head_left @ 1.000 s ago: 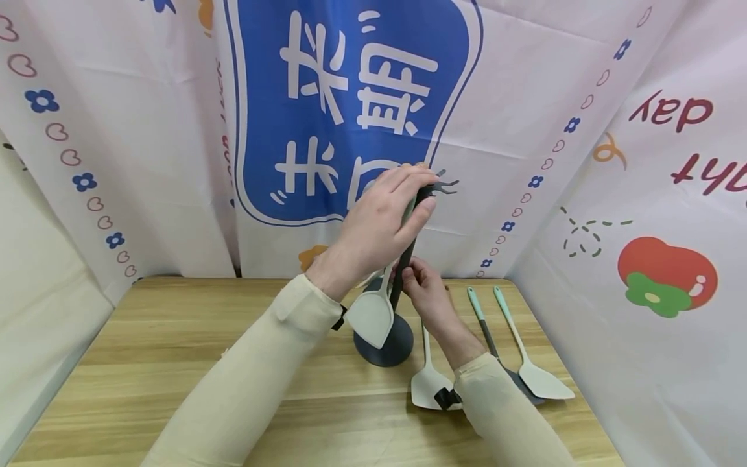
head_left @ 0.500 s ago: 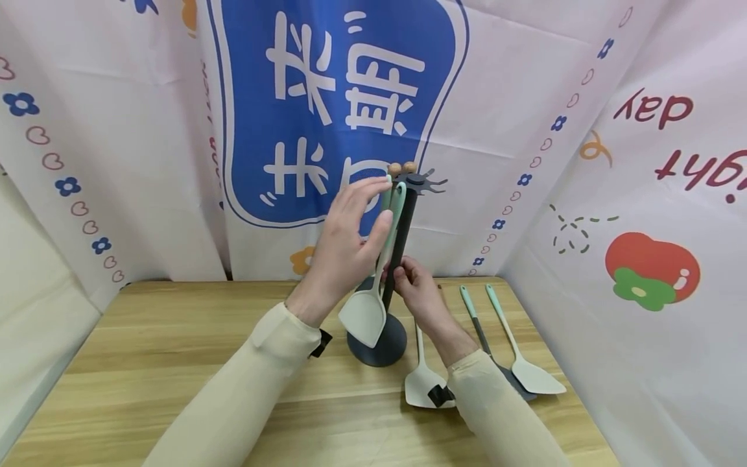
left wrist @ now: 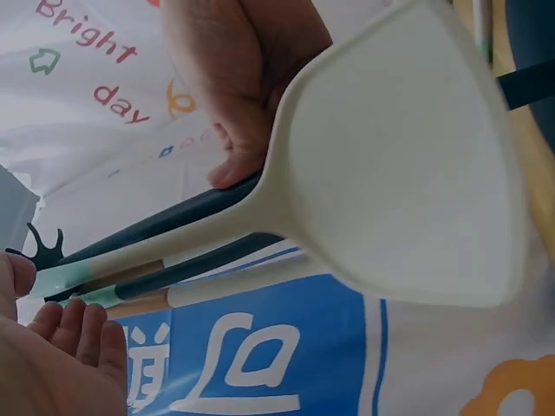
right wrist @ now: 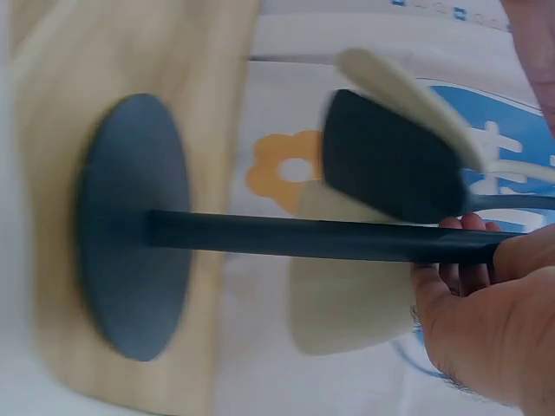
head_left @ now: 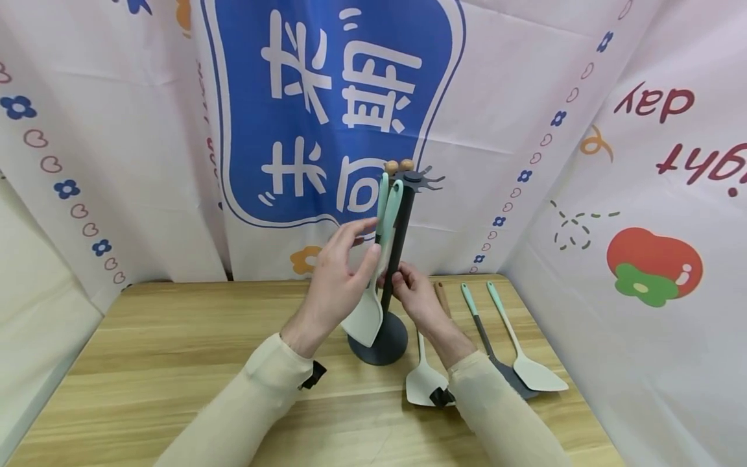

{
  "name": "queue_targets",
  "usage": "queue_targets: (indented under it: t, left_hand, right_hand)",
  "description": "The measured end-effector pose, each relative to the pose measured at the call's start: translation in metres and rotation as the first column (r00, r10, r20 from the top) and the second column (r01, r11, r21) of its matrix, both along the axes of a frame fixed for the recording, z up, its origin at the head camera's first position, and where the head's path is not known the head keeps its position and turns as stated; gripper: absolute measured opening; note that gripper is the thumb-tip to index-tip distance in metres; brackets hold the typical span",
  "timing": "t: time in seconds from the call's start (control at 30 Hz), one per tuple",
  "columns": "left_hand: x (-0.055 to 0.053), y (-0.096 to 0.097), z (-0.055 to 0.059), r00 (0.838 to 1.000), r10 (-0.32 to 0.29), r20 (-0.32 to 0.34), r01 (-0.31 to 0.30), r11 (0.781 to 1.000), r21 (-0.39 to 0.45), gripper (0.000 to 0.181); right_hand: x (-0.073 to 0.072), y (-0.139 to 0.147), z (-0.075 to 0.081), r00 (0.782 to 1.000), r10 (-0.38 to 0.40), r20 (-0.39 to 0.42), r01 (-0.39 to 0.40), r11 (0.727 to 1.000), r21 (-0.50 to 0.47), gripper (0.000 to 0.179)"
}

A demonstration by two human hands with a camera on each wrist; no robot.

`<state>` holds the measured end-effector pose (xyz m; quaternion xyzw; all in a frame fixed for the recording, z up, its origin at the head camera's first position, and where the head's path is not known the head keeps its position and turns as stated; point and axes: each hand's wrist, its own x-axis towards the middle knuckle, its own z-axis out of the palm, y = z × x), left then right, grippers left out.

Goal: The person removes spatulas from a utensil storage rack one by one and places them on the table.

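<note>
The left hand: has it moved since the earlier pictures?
Yes: in the head view, the left hand has moved down and left, from overlapping the blue printed panel to mostly below it.

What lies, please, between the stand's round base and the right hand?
In the right wrist view, a dark pole runs between the round base and the right hand; a pale spatula head shows behind it.

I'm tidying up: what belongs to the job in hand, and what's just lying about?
In the job:
right hand, gripping dark utensil stand
left hand, beside hung turners

Apparently lying about:
white turner
dark turner
second white turner
brown-handled utensil
</note>
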<state>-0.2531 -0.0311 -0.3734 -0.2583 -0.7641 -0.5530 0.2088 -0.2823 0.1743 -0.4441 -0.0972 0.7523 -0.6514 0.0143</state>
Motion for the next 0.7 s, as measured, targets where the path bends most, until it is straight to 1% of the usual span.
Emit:
queue_targets:
  t: [0.13, 0.27, 0.43, 0.6, 0.7]
  left_hand:
    - [0.004, -0.001, -0.012, 0.999, -0.023, 0.041, 0.023, 1.000, 0.008, 0.048]
    - [0.007, -0.002, -0.022, 0.992, -0.052, 0.113, 0.049, 0.998, 0.036, 0.046]
    - [0.008, -0.001, -0.029, 0.973, -0.082, 0.216, 0.068, 0.995, 0.068, 0.043]
    - [0.003, 0.002, -0.032, 0.954, -0.135, 0.268, 0.109, 0.988, 0.110, 0.041]
    - [0.000, 0.003, -0.035, 0.945, -0.157, 0.286, 0.126, 0.984, 0.122, 0.040]
  right_hand:
    - [-0.002, -0.001, -0.010, 1.000, -0.004, 0.010, 0.004, 1.000, 0.020, 0.028]
    - [-0.002, -0.001, -0.011, 1.000, -0.012, 0.005, 0.012, 1.000, 0.023, 0.028]
    - [-0.002, 0.000, -0.010, 1.000, 0.001, 0.020, -0.001, 1.000, 0.024, 0.028]
    - [-0.002, 0.000, -0.009, 1.000, 0.005, 0.013, -0.005, 1.000, 0.031, 0.029]
    - [-0.001, 0.001, -0.008, 1.000, 0.005, 0.013, -0.006, 1.000, 0.029, 0.030]
